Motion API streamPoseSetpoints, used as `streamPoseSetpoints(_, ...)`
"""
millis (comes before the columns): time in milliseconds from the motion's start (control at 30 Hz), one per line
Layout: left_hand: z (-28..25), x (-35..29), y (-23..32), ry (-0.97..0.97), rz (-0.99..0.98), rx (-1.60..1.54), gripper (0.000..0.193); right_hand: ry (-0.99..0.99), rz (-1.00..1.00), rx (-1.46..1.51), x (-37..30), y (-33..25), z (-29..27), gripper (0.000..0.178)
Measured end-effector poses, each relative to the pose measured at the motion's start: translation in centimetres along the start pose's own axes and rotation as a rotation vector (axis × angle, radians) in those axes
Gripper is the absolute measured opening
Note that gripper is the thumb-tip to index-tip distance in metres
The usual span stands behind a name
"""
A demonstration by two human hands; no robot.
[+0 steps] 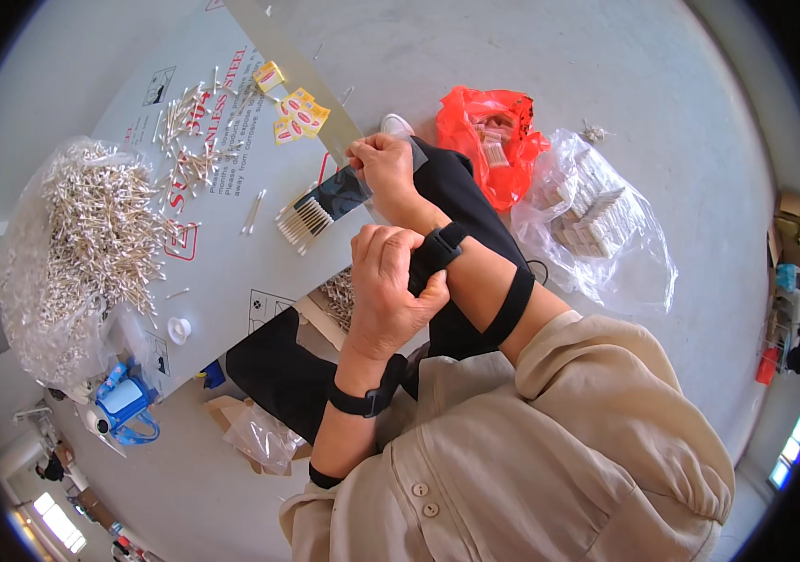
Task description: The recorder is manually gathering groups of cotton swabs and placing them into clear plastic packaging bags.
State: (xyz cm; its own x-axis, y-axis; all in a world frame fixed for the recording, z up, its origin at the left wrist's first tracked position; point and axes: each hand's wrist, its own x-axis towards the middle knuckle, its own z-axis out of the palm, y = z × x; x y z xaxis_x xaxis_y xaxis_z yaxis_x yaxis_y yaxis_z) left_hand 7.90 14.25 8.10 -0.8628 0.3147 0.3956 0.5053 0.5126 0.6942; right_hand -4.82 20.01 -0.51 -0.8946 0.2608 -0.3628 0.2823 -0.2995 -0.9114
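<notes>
My left hand [387, 290] is closed on the black wrist strap [439, 247] worn on my right wrist, thumb on one side and forefinger on the other. My right hand [387, 173] has its fingers curled together at the table's edge; what they hold, if anything, is hidden. Just beside it lies a clear and dark plastic packet [342, 194], partly under that hand. A row of cotton swabs [303, 223] sticks out of the packet. Two loose cotton swabs [254, 212] lie to its left.
A big clear bag heaped with cotton swabs [100, 220] stands on the table [222, 272] at left. Yellow cards [301, 116] lie at the far edge. On the floor are a red bag [486, 140] and a clear bag of white packs [597, 211]. A blue-and-white container [123, 398] stands at lower left.
</notes>
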Motion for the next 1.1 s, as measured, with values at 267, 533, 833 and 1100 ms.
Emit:
streamPoseSetpoints(267,-0.2,0.0,-1.3,0.004,-0.105,-0.091,0.033,-0.162,-0.233,-0.283,-1.6,0.2,-0.5,0.011)
streamPoseSetpoints(533,-0.1,0.8,-0.8,0.013,-0.012,-0.013,0.034,-0.120,0.021,0.030,-1.1,-0.6,-0.6,0.010)
streamPoseSetpoints(833,-3.2,1.0,-3.4,0.402,-0.440,-0.596,0.025,-0.219,0.008,0.084,-2.8,-2.2,-1.5,0.009)
streamPoseSetpoints(1100,-8.6,1.3,-10.3,0.973,-0.850,-0.843,0.011,-1.004,-0.227,-0.298,-11.3,-5.5,-1.8,0.020)
